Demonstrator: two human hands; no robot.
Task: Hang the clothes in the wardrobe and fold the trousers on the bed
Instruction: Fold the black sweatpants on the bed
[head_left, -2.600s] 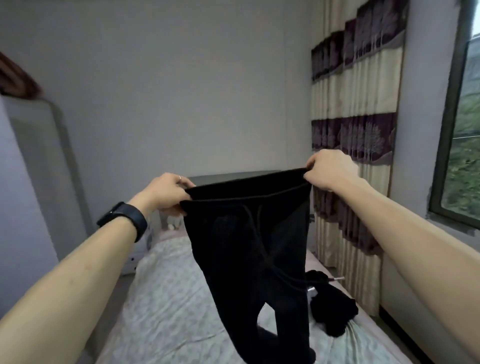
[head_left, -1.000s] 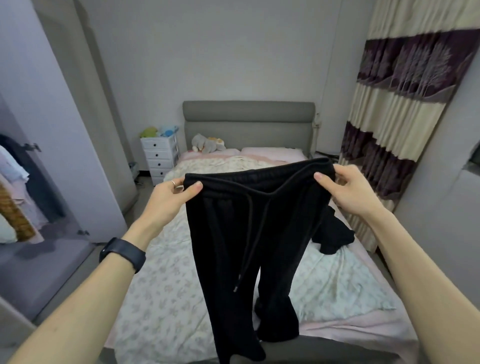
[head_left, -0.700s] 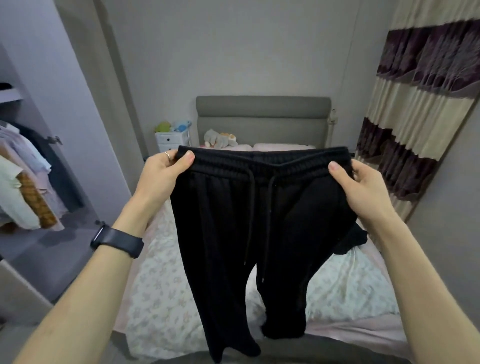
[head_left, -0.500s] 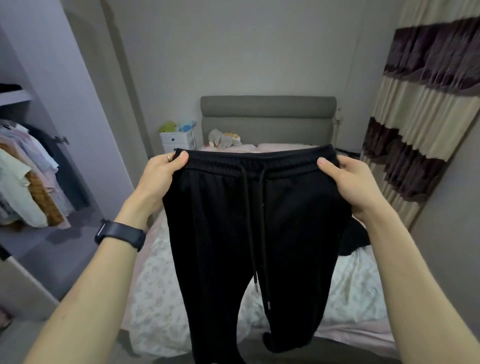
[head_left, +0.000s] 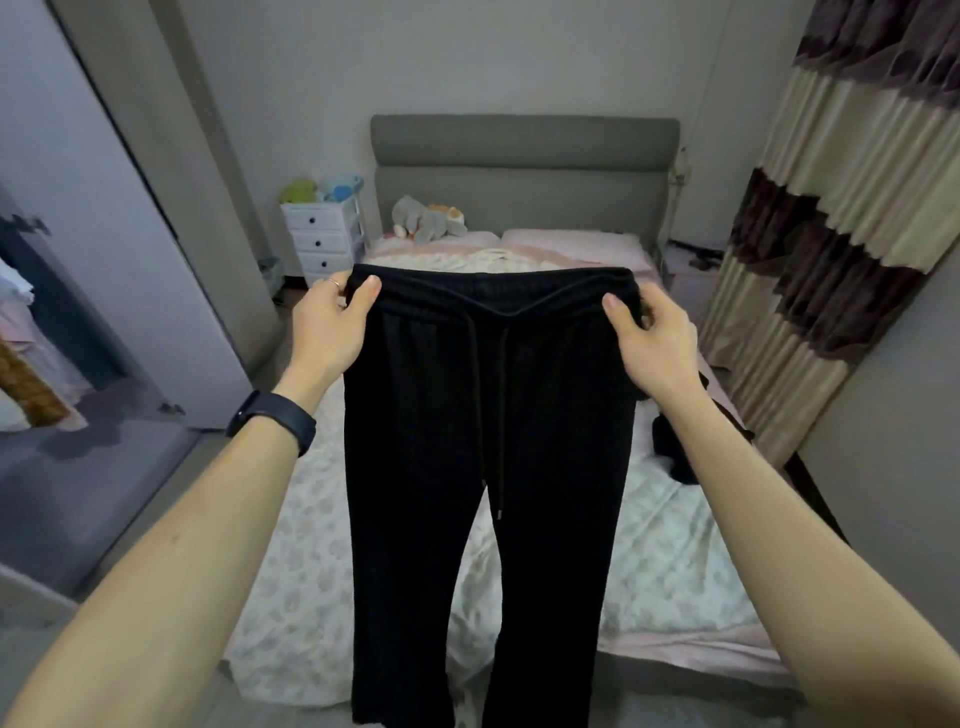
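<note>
A: So, starting at the left, what is showing?

B: Clothes (head_left: 21, 395) are hanging in the open wardrobe (head_left: 47, 332) at the left edge. Next, the left hand (head_left: 332, 317) is pinching the left end of the waistband, thumb on the near face and fingers tucked behind.

A: And the trousers?

B: The trousers (head_left: 488, 415) are hanging in the air between both hands, over the near end of the bed (head_left: 665, 561). The legs are dangling side by side and the drawstring (head_left: 501, 415) is trailing down the middle. The hems are running out of view at the bottom.

A: The right hand?

B: The right hand (head_left: 649, 338) is gripping the right end of the waistband in the same way. Neither hand is idling.

A: Anything further right?

B: A dark garment (head_left: 675, 447) is lying on the bed near its right edge, partly hidden by the right forearm.

A: How should this step be going?

B: I am judging it as the spreading-out before the fold. Lowering the trousers onto the sheet left of that garment is looking wise, with the hems landing first so the legs are not bunching. Holding the waistband taut and level is helping the seams line up. After that, I am picturing one leg going over the other, the drawstring tucked in, then the folds along the length.
</note>
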